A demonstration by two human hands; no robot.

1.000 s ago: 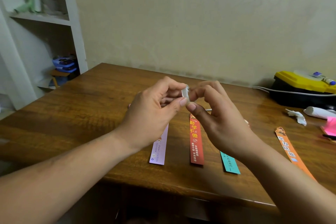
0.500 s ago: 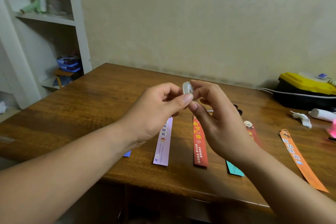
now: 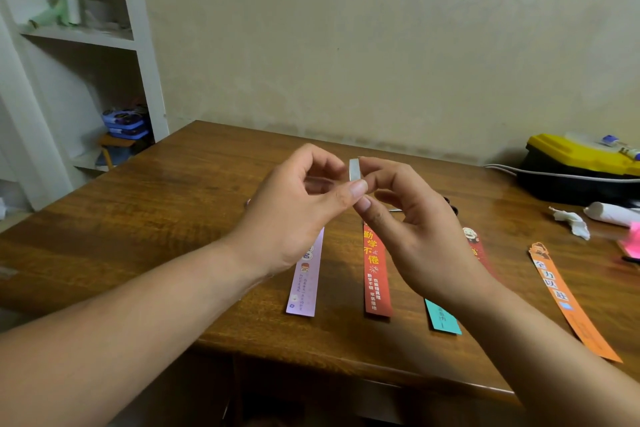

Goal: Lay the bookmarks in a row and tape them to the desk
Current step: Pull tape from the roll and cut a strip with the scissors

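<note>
teal bookmark (image 3: 444,320) mostly behind right hand (image 3: 417,232), pink item (image 3: 634,243) cropped

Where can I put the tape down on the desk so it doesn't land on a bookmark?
The biggest bare wood is at the left of the desk, beside the lilac bookmark. There is also a strip between the dark red bookmark and the orange bookmark. The right back corner is crowded: yellow box, white tube, crumpled tissue.

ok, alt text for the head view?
The left hand and right hand pinch a small tape roll between them above a wooden desk, where coloured bookmarks lie side by side. A yellow-and-black box sits at the far right.
</note>
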